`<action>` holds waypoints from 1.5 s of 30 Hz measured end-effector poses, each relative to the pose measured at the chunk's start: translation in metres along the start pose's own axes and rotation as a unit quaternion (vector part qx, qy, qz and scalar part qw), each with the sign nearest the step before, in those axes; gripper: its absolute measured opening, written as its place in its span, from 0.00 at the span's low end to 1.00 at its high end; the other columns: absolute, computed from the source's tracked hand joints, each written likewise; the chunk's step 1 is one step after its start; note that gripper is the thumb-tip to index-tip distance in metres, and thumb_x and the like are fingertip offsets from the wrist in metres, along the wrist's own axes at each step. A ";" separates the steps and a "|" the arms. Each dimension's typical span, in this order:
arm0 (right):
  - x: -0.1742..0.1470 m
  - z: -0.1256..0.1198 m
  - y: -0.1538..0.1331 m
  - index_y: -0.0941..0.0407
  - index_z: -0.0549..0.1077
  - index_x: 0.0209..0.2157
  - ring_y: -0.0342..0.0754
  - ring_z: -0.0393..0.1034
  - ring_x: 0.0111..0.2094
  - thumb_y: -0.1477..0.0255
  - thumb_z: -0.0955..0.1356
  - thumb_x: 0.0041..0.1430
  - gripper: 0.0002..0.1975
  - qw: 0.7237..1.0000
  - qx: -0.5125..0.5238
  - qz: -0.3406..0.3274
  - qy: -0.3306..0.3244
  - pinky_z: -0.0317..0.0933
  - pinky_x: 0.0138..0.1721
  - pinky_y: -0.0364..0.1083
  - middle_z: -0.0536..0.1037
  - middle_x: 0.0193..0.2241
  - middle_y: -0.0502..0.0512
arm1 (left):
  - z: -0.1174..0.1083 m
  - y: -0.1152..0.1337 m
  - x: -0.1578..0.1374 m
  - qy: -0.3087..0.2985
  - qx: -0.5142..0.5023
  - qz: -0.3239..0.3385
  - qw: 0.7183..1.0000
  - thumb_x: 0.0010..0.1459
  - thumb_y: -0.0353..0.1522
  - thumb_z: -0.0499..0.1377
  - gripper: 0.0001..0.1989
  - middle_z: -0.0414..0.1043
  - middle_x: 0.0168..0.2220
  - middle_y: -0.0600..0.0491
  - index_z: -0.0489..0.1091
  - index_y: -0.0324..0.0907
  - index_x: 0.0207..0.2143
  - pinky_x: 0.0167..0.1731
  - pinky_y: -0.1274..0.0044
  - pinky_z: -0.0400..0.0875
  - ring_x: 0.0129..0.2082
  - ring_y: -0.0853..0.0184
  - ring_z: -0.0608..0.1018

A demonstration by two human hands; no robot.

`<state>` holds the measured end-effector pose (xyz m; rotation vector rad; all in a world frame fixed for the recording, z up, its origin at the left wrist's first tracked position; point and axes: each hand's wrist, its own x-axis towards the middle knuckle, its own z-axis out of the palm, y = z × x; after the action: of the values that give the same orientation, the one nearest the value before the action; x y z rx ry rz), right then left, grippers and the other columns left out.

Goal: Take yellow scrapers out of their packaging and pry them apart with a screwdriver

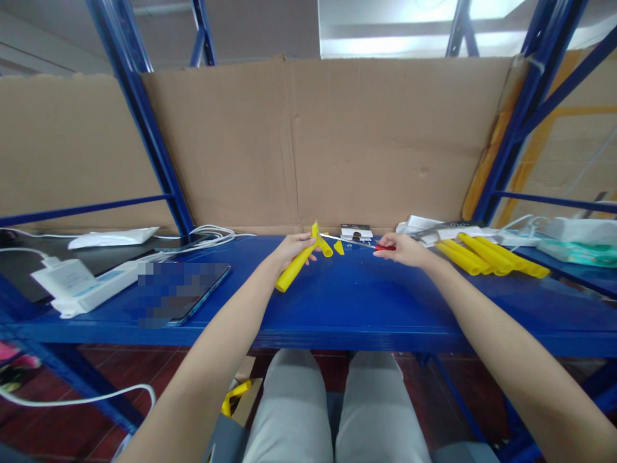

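- Here, the left hand [295,247] has its grip closed around a yellow tube [292,271], over the blue desk [357,302].
- The right hand [403,249] pinches a red-handled metal tool [384,248].

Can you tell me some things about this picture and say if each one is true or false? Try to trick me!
1. The left hand holds a yellow tube. True.
2. The right hand holds nothing. False: it holds a red-handled tool.
3. Brown cardboard stands behind the table. True.
4. The table is red. False: it is blue.
5. More yellow tubes lie off to the right. True.
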<state>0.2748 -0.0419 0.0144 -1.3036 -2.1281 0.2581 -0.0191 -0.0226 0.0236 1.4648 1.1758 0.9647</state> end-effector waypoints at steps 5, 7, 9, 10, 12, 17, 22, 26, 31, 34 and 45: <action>0.001 0.002 0.004 0.55 0.68 0.26 0.49 0.70 0.27 0.53 0.68 0.49 0.19 0.999 -0.013 -0.032 0.028 0.61 0.29 0.46 0.76 0.23 0.55 | 0.000 -0.002 0.001 0.014 0.046 0.042 0.998 0.62 0.28 0.54 0.19 0.77 0.40 0.43 0.65 0.34 0.56 0.15 0.83 0.65 0.18 0.75 0.73; 0.001 0.004 0.005 0.55 0.68 0.26 0.49 0.70 0.28 0.54 0.67 0.50 0.17 0.998 -0.021 -0.042 0.041 0.61 0.29 0.46 0.76 0.24 0.55 | 0.000 -0.003 0.002 0.024 0.087 0.074 0.993 0.62 0.28 0.54 0.19 0.76 0.39 0.44 0.66 0.35 0.56 0.14 0.83 0.64 0.17 0.75 0.73; 0.001 0.006 0.005 0.55 0.68 0.27 0.49 0.70 0.28 0.56 0.67 0.51 0.15 0.997 -0.032 -0.049 0.047 0.61 0.29 0.45 0.76 0.25 0.55 | -0.001 -0.005 0.004 0.031 0.134 0.107 0.985 0.60 0.27 0.55 0.21 0.76 0.36 0.47 0.66 0.36 0.56 0.14 0.83 0.63 0.17 0.75 0.72; 0.001 0.006 0.005 0.54 0.67 0.27 0.49 0.70 0.28 0.57 0.66 0.52 0.14 0.997 -0.040 -0.051 0.048 0.60 0.29 0.45 0.76 0.25 0.55 | -0.002 -0.007 0.005 0.034 0.155 0.123 0.980 0.60 0.27 0.55 0.22 0.75 0.33 0.48 0.65 0.36 0.57 0.14 0.83 0.63 0.17 0.75 0.71; 0.001 0.008 0.003 0.54 0.67 0.28 0.49 0.69 0.27 0.59 0.65 0.54 0.13 0.996 -0.061 -0.052 0.050 0.59 0.28 0.45 0.76 0.25 0.55 | -0.004 -0.009 0.009 0.035 0.190 0.154 0.969 0.59 0.26 0.54 0.24 0.74 0.31 0.50 0.63 0.36 0.59 0.16 0.83 0.64 0.18 0.74 0.71; -0.001 0.011 -0.004 0.54 0.68 0.31 0.49 0.70 0.28 0.61 0.64 0.58 0.11 0.989 -0.127 -0.033 0.071 0.57 0.28 0.44 0.77 0.27 0.56 | -0.014 -0.017 0.022 0.038 0.221 0.268 0.937 0.59 0.27 0.53 0.27 0.73 0.43 0.46 0.59 0.40 0.61 0.29 0.77 0.70 0.25 0.72 0.73; -0.001 0.015 -0.008 0.55 0.69 0.36 0.51 0.73 0.30 0.61 0.65 0.58 0.11 0.981 -0.157 -0.036 0.111 0.58 0.29 0.44 0.78 0.31 0.57 | -0.016 -0.022 0.032 0.066 0.224 0.333 0.914 0.59 0.28 0.51 0.25 0.69 0.47 0.44 0.54 0.40 0.60 0.37 0.71 0.72 0.29 0.70 0.73; -0.002 0.018 -0.010 0.55 0.68 0.39 0.54 0.74 0.33 0.60 0.63 0.60 0.13 0.970 -0.201 -0.031 0.130 0.58 0.31 0.45 0.79 0.33 0.59 | -0.012 -0.019 0.032 0.074 0.202 0.361 0.907 0.61 0.28 0.49 0.20 0.69 0.44 0.47 0.53 0.43 0.56 0.32 0.73 0.72 0.24 0.75 0.69; -0.003 0.017 -0.013 0.57 0.68 0.43 0.57 0.74 0.34 0.60 0.61 0.62 0.16 0.956 -0.273 -0.007 0.107 0.56 0.30 0.45 0.80 0.34 0.62 | -0.011 -0.015 0.023 0.053 0.217 0.347 0.911 0.61 0.28 0.49 0.19 0.68 0.35 0.53 0.53 0.43 0.55 0.28 0.78 0.69 0.23 0.74 0.68; -0.005 0.014 -0.015 0.58 0.67 0.44 0.57 0.74 0.34 0.59 0.59 0.64 0.18 0.945 -0.315 -0.005 0.092 0.55 0.30 0.46 0.79 0.35 0.64 | -0.012 -0.013 0.017 0.036 0.230 0.319 0.919 0.61 0.28 0.48 0.19 0.65 0.28 0.58 0.53 0.43 0.55 0.25 0.80 0.67 0.21 0.74 0.68; -0.008 0.010 -0.024 0.61 0.65 0.48 0.58 0.73 0.35 0.62 0.56 0.65 0.19 0.917 -0.385 0.025 0.101 0.54 0.31 0.46 0.79 0.35 0.67 | -0.007 -0.015 0.021 0.037 0.186 0.296 0.936 0.63 0.31 0.50 0.16 0.67 0.32 0.54 0.53 0.46 0.53 0.16 0.84 0.62 0.18 0.77 0.65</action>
<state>0.2540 -0.0586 0.0145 -1.7086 -2.0774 -0.7446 -0.0240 -0.0005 0.0101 2.1804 1.0187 1.2514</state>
